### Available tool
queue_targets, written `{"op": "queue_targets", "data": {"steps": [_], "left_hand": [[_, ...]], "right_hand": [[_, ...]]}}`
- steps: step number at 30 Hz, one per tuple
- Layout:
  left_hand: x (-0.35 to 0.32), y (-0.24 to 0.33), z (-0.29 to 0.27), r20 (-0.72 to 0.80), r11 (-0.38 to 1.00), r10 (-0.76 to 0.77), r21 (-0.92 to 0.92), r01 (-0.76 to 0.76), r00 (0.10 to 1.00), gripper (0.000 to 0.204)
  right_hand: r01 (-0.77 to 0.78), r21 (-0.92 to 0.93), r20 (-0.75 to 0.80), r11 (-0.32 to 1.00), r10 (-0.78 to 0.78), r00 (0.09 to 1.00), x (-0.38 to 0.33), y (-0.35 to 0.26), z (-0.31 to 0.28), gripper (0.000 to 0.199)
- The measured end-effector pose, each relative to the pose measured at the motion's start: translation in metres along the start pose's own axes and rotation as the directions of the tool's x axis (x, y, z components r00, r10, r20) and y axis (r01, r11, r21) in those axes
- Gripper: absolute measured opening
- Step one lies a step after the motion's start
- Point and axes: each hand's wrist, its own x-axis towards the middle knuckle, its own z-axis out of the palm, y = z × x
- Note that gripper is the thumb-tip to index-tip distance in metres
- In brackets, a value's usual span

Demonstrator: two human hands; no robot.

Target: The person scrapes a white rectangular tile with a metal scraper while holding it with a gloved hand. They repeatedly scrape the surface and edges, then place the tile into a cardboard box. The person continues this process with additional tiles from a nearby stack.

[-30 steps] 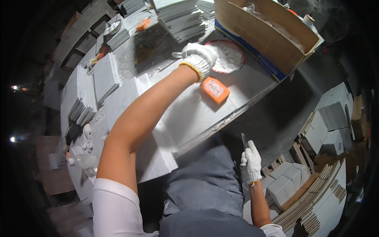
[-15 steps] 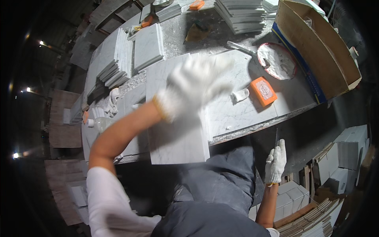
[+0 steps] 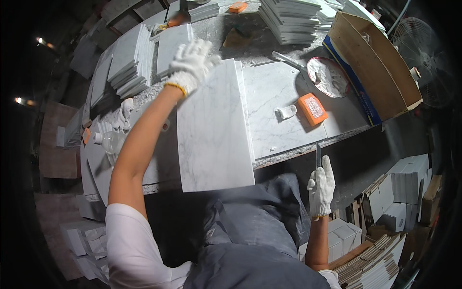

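Note:
A grey-veined white marble tile (image 3: 214, 139) lies on top of others at the table's front, its near end jutting past the edge. My left hand (image 3: 192, 62), in a white knit glove with a yellow cuff, is at the tile's far left corner with fingers stretched out, holding nothing. Whether it touches the tile, I cannot tell. My right hand (image 3: 321, 185), gloved the same way, is off the table's front edge to the right. Its fingers are closed on a thin flat metal blade (image 3: 318, 155) that points up; any handle is hidden in the glove.
An orange block (image 3: 313, 110) and a small white roll (image 3: 287, 112) lie right of the tile. Beyond are a bowl of white paste (image 3: 328, 77), a scraper (image 3: 286, 59) and a cardboard box (image 3: 373, 67). Tile stacks (image 3: 130, 60) stand far left, near a plastic bottle (image 3: 110, 140).
My left hand has moved left from over the tile's far middle to its far left corner. My right hand still holds the blade. The whole view has shifted slightly.

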Motion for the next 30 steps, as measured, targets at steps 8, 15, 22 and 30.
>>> {"op": "queue_targets", "data": {"steps": [8, 15, 22, 30], "left_hand": [[-0.137, 0.067, -0.049, -0.189, 0.718, 0.622, -0.249, -0.65, 0.76, 0.065], [-0.096, 0.048, -0.007, -0.163, 0.731, 0.585, -0.319, -0.604, 0.794, 0.066], [0.01, -0.004, 0.047, -0.057, 0.915, 0.334, -0.223, -0.338, 0.941, 0.055], [-0.133, 0.039, -0.009, -0.136, 0.678, 0.709, -0.136, -0.722, 0.692, 0.064]], "right_hand": [[-0.166, 0.113, 0.071, 0.98, 0.159, 0.985, -0.007, 0.007, -0.018, 0.055], [-0.101, 0.31, 0.251, 0.945, 0.021, 0.968, -0.011, 0.004, 0.022, 0.057], [-0.156, 0.373, 0.41, 0.914, -0.011, 0.912, -0.033, 0.023, 0.023, 0.066], [-0.091, 0.265, 0.559, 0.96, -0.077, 0.825, -0.017, 0.014, 0.024, 0.054]]}}
